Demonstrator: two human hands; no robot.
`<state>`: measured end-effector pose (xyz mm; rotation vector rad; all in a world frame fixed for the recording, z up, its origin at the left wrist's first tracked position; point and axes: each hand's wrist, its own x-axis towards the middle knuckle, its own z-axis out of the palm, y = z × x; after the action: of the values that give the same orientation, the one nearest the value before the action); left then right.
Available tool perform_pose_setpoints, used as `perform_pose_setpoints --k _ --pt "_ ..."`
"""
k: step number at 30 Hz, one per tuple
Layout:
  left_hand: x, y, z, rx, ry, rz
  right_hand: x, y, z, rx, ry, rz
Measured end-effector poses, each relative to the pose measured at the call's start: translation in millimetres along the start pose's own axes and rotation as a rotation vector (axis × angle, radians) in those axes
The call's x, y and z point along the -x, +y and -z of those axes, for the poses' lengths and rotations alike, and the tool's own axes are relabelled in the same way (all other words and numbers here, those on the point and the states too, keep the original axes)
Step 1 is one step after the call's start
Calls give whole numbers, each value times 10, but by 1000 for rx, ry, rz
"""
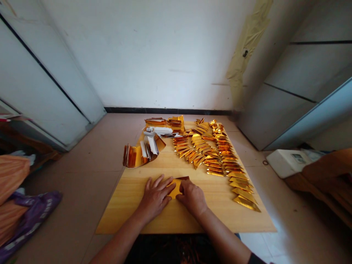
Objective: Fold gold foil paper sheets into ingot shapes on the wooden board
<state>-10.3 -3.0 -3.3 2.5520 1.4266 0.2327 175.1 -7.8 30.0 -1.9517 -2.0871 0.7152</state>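
Your left grip (155, 196) lies spread flat and your right grip (191, 198) presses down, fingers together, neither pinching. The gold foil paper (176, 189) sits between them, touching both, on the wooden board (132, 205). Rows of folded gold pieces (217, 154) lie farther up the board, ahead of your grips.

No readable text in sight, just blurry white lettering (44, 211) on the purple plastic bag (26, 229), well beyond the left hand (154, 197), too smeared to make out.
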Motion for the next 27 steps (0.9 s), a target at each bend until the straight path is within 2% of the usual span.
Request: perform_pose_setpoints --k 9,14,16,21,24,27 --pt "9 -98 -53 -18 -26 -34 3 178 95 -85 3 -81" --pt "-19 -56 64 7 -129 -6 27 315 101 -99 33 -49" --pt "-24 -25 130 21 -165 5 64 340 117 -81 63 30" --pt "-7 2 167 61 -137 -22 140 347 181 75 84 443" --pt "-16 2 127 75 -56 -20 105 372 163 188 55 537" --pt "-45 9 112 65 24 -11 36 414 115 257 85 594"
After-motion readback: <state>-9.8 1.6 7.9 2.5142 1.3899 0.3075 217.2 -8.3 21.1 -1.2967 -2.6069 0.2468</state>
